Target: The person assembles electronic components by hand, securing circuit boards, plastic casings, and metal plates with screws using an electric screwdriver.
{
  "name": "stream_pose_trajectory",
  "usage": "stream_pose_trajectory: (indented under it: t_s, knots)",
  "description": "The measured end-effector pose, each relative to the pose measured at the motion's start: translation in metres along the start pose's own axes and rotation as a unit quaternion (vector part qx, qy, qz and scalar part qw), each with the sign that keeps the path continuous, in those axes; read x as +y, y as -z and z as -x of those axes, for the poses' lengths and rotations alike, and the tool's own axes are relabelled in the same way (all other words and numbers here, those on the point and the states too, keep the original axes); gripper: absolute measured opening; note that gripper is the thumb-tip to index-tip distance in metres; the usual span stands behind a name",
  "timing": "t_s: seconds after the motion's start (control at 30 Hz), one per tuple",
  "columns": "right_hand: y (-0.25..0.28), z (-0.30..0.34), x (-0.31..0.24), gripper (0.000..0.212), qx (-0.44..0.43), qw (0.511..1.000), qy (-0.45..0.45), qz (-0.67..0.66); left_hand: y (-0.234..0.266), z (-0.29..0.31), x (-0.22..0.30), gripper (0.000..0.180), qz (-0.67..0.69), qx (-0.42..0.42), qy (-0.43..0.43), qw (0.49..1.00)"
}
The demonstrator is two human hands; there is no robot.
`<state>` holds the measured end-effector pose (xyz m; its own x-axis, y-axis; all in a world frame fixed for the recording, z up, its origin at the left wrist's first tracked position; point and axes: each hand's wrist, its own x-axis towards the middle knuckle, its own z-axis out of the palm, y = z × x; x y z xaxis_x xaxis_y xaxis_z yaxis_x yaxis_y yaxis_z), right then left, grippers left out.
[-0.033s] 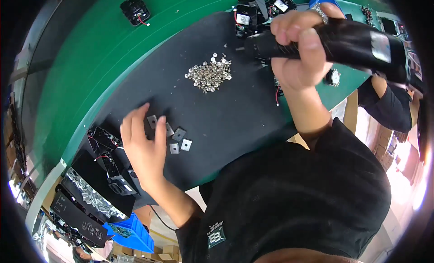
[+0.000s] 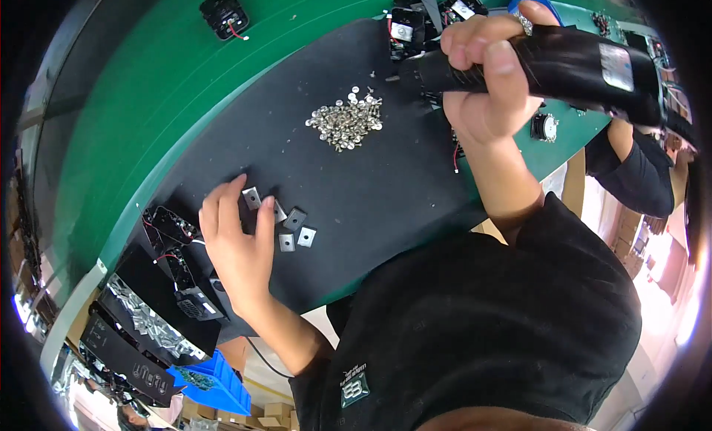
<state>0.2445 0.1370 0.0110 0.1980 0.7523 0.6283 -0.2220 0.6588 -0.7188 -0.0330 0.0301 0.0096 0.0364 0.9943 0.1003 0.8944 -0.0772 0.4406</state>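
Observation:
My right hand (image 2: pixel 493 83) is wrapped round a thick black electric screwdriver (image 2: pixel 567 64), raised over the right side of the dark mat (image 2: pixel 356 209). The tool's tip points left, and its cord trails off at the right. My left hand (image 2: pixel 241 246) hovers at or just over the mat with thumb and fingers apart. Beside its fingertips lie several small square metal plates (image 2: pixel 305 237), each with a dark hole in the middle. Between my hands, farther back, is a loose pile of silver screws (image 2: pixel 346 123) with wide round heads.
Black housings with red wires (image 2: pixel 404 31) stand behind the screwdriver; another housing (image 2: pixel 225 14) lies on the green table (image 2: pixel 156 90). At left are more black housings (image 2: pixel 172 231), a tray of metal pieces (image 2: pixel 152 323) and a blue bin (image 2: pixel 219 383). A co-worker's arm (image 2: pixel 630 160) shows at right.
The screwdriver and my right hand have shifted very slightly left. My left hand has moved barely, a touch to the right. The plates and screws lie as before.

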Motion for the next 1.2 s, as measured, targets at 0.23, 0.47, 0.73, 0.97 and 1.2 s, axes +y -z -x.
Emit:
stream_pose_trajectory:
  t_s: [0.23,0.47,0.73,0.97,1.2]
  knots:
    - [-0.013,0.0,0.019,0.046,0.009,0.998,-0.023,0.05,-0.001,0.007,-0.002,0.024,0.068,-0.031,0.098,0.992]
    - [-0.015,-0.004,0.002,0.046,0.006,0.999,-0.028,-0.023,0.002,0.001,-0.003,0.014,0.189,-0.029,0.176,0.966]
    - [-0.001,-0.007,-0.045,0.059,-0.056,0.991,-0.085,-0.09,-0.006,-0.076,-0.004,0.008,0.213,0.054,0.108,0.97]
    - [0.007,-0.001,-0.041,0.058,-0.065,0.979,-0.135,-0.139,-0.013,-0.183,-0.015,0.013,0.199,0.12,0.075,0.97]
    - [0.008,-0.001,-0.04,0.048,-0.032,0.977,-0.151,-0.144,-0.033,-0.208,-0.034,0.014,0.042,0.102,-0.047,0.993]
